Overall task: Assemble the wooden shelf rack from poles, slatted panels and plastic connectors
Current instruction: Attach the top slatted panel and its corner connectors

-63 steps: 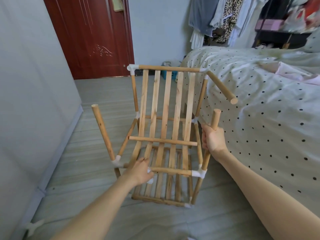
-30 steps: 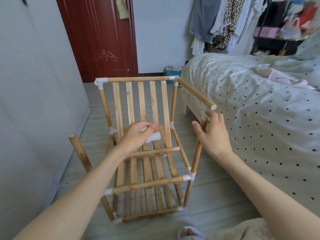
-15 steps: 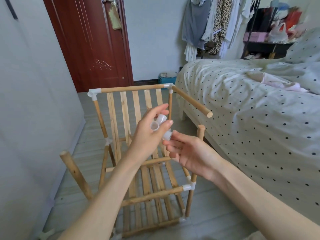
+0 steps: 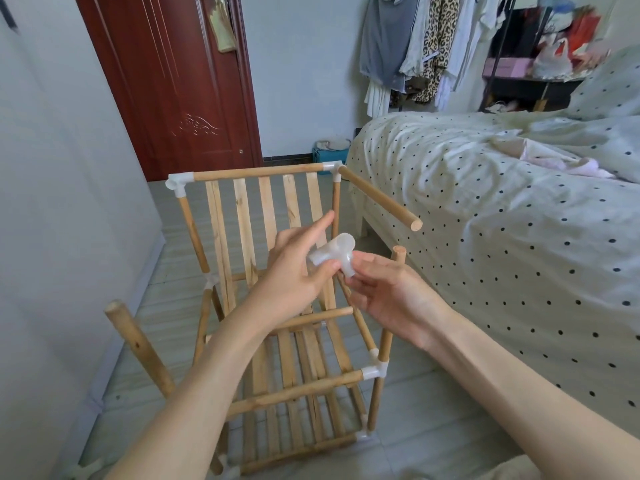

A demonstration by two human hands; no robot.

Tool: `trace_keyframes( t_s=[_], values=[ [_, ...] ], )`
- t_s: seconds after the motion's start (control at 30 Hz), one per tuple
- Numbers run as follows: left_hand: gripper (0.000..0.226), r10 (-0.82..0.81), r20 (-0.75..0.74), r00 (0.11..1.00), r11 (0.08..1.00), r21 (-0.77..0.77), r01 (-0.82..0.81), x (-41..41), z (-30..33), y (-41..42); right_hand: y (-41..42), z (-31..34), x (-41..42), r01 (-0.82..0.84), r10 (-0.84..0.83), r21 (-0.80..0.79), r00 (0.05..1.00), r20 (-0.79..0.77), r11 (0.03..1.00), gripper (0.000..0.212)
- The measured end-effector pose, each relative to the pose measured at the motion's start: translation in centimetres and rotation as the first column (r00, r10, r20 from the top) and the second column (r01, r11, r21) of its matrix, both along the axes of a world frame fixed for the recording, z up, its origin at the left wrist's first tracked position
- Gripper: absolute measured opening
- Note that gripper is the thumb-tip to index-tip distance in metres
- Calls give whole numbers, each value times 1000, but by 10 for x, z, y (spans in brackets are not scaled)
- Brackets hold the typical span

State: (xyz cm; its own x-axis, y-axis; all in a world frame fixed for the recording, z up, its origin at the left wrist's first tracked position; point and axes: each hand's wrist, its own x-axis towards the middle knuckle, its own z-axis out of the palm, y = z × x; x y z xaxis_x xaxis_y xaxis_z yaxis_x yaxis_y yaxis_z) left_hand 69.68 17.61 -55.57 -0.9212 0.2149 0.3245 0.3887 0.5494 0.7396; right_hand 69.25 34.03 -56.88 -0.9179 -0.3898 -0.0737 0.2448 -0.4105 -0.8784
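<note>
At the centre of the frame your left hand (image 4: 294, 271) pinches a white plastic connector (image 4: 334, 255) between thumb and curled fingers, forefinger pointing up. Your right hand (image 4: 388, 296) touches its lower socket with thumb and fingertips, fingers loosely bent. The part-built wooden rack (image 4: 277, 341) stands just behind, lower centre.

white connector (image 4: 334, 255), tan rack (image 4: 242, 173), black-dotted bedspread (image 4: 502, 237)

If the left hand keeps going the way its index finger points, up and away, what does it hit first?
Probably the thin upright pole at the back right of the rack: the left hand, pinching the white connector, has its fingertip right beside it in the picture. Depth is unclear, so it could pass in front of it.
</note>
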Motion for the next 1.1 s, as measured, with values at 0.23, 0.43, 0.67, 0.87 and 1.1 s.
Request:
trace_keyframes(
  t_s=[0.23, 0.43, 0.67, 0.87, 1.1],
  values=[
    [19, 92, 54, 994, 977, 187, -101, -3, 4, -7, -1, -1, 8, 306, -89, 454, 894, -438, 837, 17],
    [36, 59, 20, 998, 971, 233, -62, -1, 6, 1, 2, 1, 15, 411, -48, 536, 824, -565, 738, 15],
    [38, -51, 42, 998, 953, 299, 36, -1, 7, 16, 13, 6, 16, 497, -66, 568, 787, -613, 656, 14],
    [26, -154, 59, 986, 908, 401, 118, -2, 11, 25, 24, 6, 12, 600, -186, 488, 731, -657, 634, 14],
    [24, -100, 40, 994, 941, 327, 82, -20, 11, 46, 40, 11, 8, 742, -374, 337, 609, -699, 580, 28]
  ],
)
